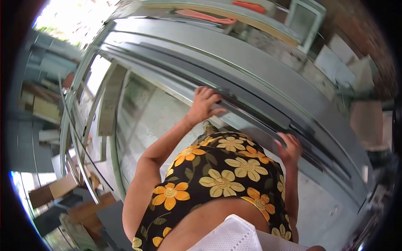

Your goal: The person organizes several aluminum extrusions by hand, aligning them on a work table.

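Long dark metal strips (251, 113) lie side by side on a grey bench top (268, 71), running from upper left to lower right. My left hand (205, 104) is at the near edge, its fingers bent over a dark strip and its thumb on the side toward me. Further right, my right hand (289, 147) is beside the same edge. Its fingers and thumb are bent but apart, with nothing visible between them. Slight blur hides exactly where the right fingertips touch.
A metal frame (67, 121) and stacked boards (79, 205) stand at left. Behind the bench, orange-red items (205, 16) lie on a ledge, near a framed panel (305, 23). Pale sheets (335, 65) lean at the back right. Concrete floor (146, 113) shows below.
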{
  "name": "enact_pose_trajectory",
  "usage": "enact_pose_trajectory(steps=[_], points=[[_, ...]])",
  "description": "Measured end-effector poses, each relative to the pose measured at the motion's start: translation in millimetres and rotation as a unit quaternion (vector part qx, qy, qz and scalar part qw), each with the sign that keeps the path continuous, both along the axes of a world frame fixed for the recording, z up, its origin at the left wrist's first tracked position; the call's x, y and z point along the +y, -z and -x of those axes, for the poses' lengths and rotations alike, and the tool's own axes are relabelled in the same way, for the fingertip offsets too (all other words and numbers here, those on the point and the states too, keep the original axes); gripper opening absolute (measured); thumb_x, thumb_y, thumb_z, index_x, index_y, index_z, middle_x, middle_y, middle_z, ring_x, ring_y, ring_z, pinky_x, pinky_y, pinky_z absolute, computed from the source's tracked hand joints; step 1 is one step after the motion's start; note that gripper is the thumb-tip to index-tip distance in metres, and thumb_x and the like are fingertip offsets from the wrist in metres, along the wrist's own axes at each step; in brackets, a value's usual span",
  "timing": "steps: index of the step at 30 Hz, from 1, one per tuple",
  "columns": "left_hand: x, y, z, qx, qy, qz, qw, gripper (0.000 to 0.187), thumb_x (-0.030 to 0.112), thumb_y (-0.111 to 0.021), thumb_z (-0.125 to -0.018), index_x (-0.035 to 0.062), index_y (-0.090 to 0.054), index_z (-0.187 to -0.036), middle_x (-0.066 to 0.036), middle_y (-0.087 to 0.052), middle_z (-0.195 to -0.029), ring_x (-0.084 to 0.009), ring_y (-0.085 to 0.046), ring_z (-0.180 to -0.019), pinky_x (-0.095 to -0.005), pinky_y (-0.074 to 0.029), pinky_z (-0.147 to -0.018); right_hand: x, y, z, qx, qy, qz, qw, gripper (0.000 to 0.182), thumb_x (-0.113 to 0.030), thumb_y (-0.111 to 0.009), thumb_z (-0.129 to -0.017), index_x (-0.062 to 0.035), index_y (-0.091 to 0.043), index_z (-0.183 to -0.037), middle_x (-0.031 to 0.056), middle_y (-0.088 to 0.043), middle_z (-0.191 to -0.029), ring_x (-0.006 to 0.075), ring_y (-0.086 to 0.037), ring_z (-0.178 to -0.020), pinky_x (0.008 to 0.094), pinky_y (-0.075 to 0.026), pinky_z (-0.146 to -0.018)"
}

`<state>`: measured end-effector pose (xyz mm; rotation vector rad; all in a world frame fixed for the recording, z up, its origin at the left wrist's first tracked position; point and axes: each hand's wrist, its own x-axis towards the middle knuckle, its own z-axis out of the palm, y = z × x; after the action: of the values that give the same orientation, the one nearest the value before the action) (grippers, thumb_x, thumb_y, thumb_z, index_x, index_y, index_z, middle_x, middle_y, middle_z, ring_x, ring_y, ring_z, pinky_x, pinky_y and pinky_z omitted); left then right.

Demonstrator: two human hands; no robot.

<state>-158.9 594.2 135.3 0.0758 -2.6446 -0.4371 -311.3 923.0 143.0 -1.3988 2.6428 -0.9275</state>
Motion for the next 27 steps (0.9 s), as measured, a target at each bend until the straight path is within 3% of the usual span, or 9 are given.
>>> enact_pose_trajectory(steps=[4,10,14,21,27], points=[[9.9,-33.5,27.7,0.076,0.004,0.02,0.997,0.039,0.043,-0.069,-0.068,0.0123,-0.057,-0.088,-0.005,-0.05,-0.084,-0.0237,-0.048,-0.085,-0.0396,-0.032,-0.082,6.0,-33.9,20.3,0.066,0.013,0.033,0.997,0.022,-0.019,-0.068,-0.072,-0.0098,-0.064,-0.091,0.0058,-0.061,-0.081,0.0262,-0.058,-0.075,0.0352,-0.044,-0.066],[32.2,-50.5,59.6,0.086,0.024,0.002,0.996,0.039,0.048,-0.066,-0.07,0.0132,-0.056,-0.085,-0.004,-0.049,-0.083,-0.0217,-0.048,-0.085,-0.039,-0.032,-0.081,33.4,-48.9,47.5,0.121,0.029,0.045,0.991,0.021,-0.017,-0.067,-0.071,-0.009,-0.063,-0.09,0.0069,-0.059,-0.08,0.0267,-0.057,-0.074,0.0359,-0.043,-0.065],[52.9,-39.8,79.6,0.085,0.044,-0.013,0.995,0.04,0.05,-0.063,-0.073,0.0139,-0.055,-0.087,-0.004,-0.048,-0.083,-0.0211,-0.047,-0.084,-0.0381,-0.032,-0.08,48.3,-71.7,49.9,0.069,0.095,-0.066,0.991,0.027,-0.022,-0.069,-0.07,-0.0081,-0.062,-0.091,0.0075,-0.057,-0.082,0.0271,-0.055,-0.081,0.0372,-0.042,-0.072],[99.4,-34.5,113.4,0.078,0.069,-0.052,0.993,0.039,0.048,-0.063,-0.073,0.0135,-0.053,-0.088,-0.004,-0.047,-0.083,-0.0206,-0.047,-0.084,-0.0381,-0.03,-0.08,45.4,-69.7,52.3,0.112,0.135,-0.096,0.98,0.029,-0.026,-0.068,-0.072,-0.0094,-0.061,-0.095,0.0073,-0.058,-0.088,0.0261,-0.054,-0.088,0.0383,-0.038,-0.081],[132.0,-34.8,135.2,0.072,0.098,-0.097,0.988,0.04,0.039,-0.072,-0.062,0.0117,-0.054,-0.086,-0.005,-0.05,-0.083,-0.0225,-0.05,-0.085,-0.0383,-0.032,-0.077,39.9,-72.2,54.5,0.112,0.157,-0.108,0.975,0.029,-0.027,-0.068,-0.072,-0.009,-0.06,-0.094,0.0067,-0.058,-0.087,0.0268,-0.055,-0.088,0.0393,-0.039,-0.081]])
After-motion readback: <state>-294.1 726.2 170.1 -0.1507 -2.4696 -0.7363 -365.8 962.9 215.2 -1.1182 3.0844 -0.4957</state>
